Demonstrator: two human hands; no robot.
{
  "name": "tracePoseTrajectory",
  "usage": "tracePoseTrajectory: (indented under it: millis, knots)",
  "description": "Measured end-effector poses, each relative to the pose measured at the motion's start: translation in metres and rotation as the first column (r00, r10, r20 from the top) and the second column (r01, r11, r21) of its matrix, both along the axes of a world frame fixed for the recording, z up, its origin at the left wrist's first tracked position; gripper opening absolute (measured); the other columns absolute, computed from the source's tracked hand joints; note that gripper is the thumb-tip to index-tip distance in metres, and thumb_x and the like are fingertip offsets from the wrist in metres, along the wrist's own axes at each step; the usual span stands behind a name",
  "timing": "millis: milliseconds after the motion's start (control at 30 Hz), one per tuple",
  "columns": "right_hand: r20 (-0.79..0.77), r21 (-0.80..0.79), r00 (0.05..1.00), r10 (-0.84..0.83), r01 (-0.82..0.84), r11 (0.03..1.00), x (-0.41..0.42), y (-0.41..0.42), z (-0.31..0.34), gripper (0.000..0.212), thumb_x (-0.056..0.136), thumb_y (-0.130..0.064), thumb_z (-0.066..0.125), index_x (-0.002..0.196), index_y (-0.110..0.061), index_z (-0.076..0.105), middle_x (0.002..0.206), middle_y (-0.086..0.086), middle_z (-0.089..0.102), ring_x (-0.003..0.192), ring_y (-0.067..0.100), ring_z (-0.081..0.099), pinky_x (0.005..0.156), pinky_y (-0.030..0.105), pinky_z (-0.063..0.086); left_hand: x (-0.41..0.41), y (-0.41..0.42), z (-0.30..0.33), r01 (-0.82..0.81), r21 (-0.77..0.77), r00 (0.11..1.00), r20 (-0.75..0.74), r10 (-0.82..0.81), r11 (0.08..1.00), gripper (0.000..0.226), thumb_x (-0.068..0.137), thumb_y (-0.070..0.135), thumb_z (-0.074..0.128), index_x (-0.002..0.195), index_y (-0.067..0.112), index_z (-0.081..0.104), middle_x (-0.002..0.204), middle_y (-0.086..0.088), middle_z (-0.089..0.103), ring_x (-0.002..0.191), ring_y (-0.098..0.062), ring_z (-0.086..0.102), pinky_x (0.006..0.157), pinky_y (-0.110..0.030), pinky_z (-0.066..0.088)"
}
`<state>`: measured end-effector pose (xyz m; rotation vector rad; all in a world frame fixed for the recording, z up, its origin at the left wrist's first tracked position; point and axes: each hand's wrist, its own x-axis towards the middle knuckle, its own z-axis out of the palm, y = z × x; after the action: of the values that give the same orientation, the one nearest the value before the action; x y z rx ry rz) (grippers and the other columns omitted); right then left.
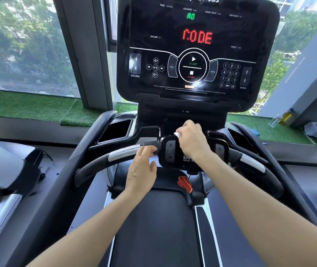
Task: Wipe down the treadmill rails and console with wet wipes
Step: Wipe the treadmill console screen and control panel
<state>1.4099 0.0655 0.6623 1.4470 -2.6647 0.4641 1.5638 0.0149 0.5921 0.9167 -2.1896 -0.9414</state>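
Right hand [191,140] had a curled grip around a small white wet wipe [177,134], only a crumpled bit poking out, pressed on the top edge of the glossy black control pod [168,151] in the middle of the handlebar. Left hand [141,170] sat loose, fingers bent, fingertips touching the bar where the shiny chrome section of the left rail [123,153] meets the pod, holding nothing. Big glossy console [196,51] above read CODE in red. Orange safety clip [185,184] hung below the pod.
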Motion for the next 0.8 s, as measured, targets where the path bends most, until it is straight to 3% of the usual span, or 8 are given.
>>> tracePoseTrajectory:
  millis: [100,300,367,433,500,600,700,800]
  knots:
    - [-0.044,0.036,0.995,0.085,-0.084,0.996,0.011,-0.014,-0.004,0.024,0.098,-0.006,0.042,0.101,-0.005,0.066,0.114,0.007,0.047,0.104,0.025,0.039,0.082,0.027,0.041,0.003,-0.002,-0.002,-0.009,0.007,1.000,0.001,0.009,1.000,0.037,0.090,0.000,0.052,0.123,0.017,0.052,0.122,0.012,0.049,0.103,-0.004,0.050,0.082,-0.014,0.034]
    - [-0.152,0.038,0.922,0.355,-0.353,0.935,0.032,-0.011,-0.023,0.022,0.094,0.001,0.047,0.097,0.000,0.068,0.111,0.008,0.050,0.096,0.026,0.038,0.079,0.031,0.046,0.011,-0.007,-0.004,-0.046,0.022,0.999,0.021,0.045,0.999,0.037,0.090,0.001,0.051,0.123,0.017,0.052,0.121,0.012,0.049,0.098,-0.002,0.048,0.077,-0.014,0.032]
    - [-0.192,0.055,0.883,0.428,-0.425,0.903,0.036,-0.004,-0.031,0.013,0.082,0.009,0.058,0.082,0.001,0.068,0.103,0.009,0.055,0.089,0.028,0.044,0.071,0.032,0.051,0.013,-0.007,-0.004,-0.056,0.021,0.998,0.034,0.055,0.998,0.037,0.090,0.001,0.052,0.123,0.017,0.052,0.120,0.011,0.049,0.096,-0.001,0.046,0.075,-0.015,0.031]
    - [-0.248,0.041,0.833,0.494,-0.500,0.865,0.038,0.006,-0.037,0.016,0.062,0.009,0.075,0.065,-0.005,0.067,0.087,0.004,0.060,0.074,0.025,0.053,0.060,0.023,0.050,0.014,-0.007,-0.005,-0.061,0.021,0.997,0.039,0.060,0.998,0.036,0.089,0.001,0.052,0.121,0.017,0.052,0.117,0.011,0.049,0.095,-0.002,0.046,0.073,-0.014,0.030]
    - [-0.288,0.097,0.800,0.526,-0.522,0.847,0.042,0.017,-0.041,0.018,0.056,0.003,0.076,0.059,-0.011,0.066,0.081,-0.001,0.061,0.069,0.021,0.055,0.053,0.017,0.040,0.014,-0.006,-0.008,-0.067,0.021,0.997,0.043,0.066,0.998,0.036,0.088,0.000,0.053,0.119,0.018,0.052,0.112,0.013,0.048,0.094,-0.003,0.048,0.069,-0.011,0.029]
    - [-0.357,0.159,0.738,0.573,-0.557,0.815,0.043,0.027,-0.047,0.011,0.060,-0.007,0.066,0.057,-0.017,0.067,0.079,-0.008,0.061,0.069,0.015,0.055,0.056,0.017,0.034,0.015,-0.002,-0.010,-0.070,0.012,0.996,0.049,0.069,0.997,0.037,0.087,-0.001,0.054,0.119,0.018,0.052,0.111,0.013,0.047,0.092,-0.001,0.046,0.071,-0.011,0.029]
    - [-0.375,0.213,0.706,0.601,-0.566,0.797,0.038,0.038,-0.057,0.019,0.056,-0.001,0.076,0.052,-0.015,0.064,0.076,-0.008,0.060,0.068,0.015,0.054,0.051,0.015,0.030,0.015,0.002,-0.011,-0.065,-0.013,0.997,0.044,0.065,0.998,0.038,0.085,-0.003,0.054,0.118,0.017,0.053,0.109,0.013,0.046,0.096,-0.005,0.049,0.077,-0.017,0.034]
    - [-0.316,0.188,0.729,0.607,-0.579,0.794,0.022,0.059,-0.076,0.025,0.053,0.007,0.076,0.051,-0.011,0.058,0.073,-0.002,0.057,0.069,0.020,0.053,0.049,0.021,0.045,0.015,0.005,-0.011,-0.075,-0.025,0.996,0.036,0.076,0.997,0.039,0.084,-0.004,0.054,0.117,0.017,0.054,0.108,0.015,0.045,0.098,-0.006,0.051,0.081,-0.022,0.039]
